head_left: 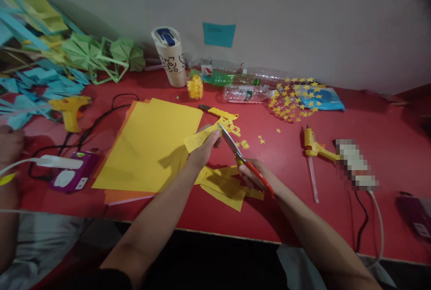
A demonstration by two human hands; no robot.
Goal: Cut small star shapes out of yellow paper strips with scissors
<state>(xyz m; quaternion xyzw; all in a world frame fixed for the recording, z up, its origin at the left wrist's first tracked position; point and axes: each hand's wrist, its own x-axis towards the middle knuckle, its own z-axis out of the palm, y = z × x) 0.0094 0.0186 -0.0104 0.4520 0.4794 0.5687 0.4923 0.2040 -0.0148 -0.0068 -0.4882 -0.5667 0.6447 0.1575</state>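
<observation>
My left hand (204, 150) is closed on a yellow paper strip (197, 139) with faint drawn marks. In my right hand (253, 174) are red-handled scissors (257, 174), their blades pointing up and left, with the tips at the strip's right end by my left thumb. Yellow paper pieces (224, 186) lie on the table below and between my hands. A yellow scrap with star-shaped holes (233, 127) lies just beyond the blades, and small cut stars (244, 144) are to their right.
On the red table (283, 209) are a yellow paper stack (151, 146), a cutter (224, 112), a tumbler (171, 59), plastic bottles (244, 94), a star-covered ball (292, 101), two glue guns (313, 142) and a purple power strip (72, 173). A person's arm (8, 191) is at far left.
</observation>
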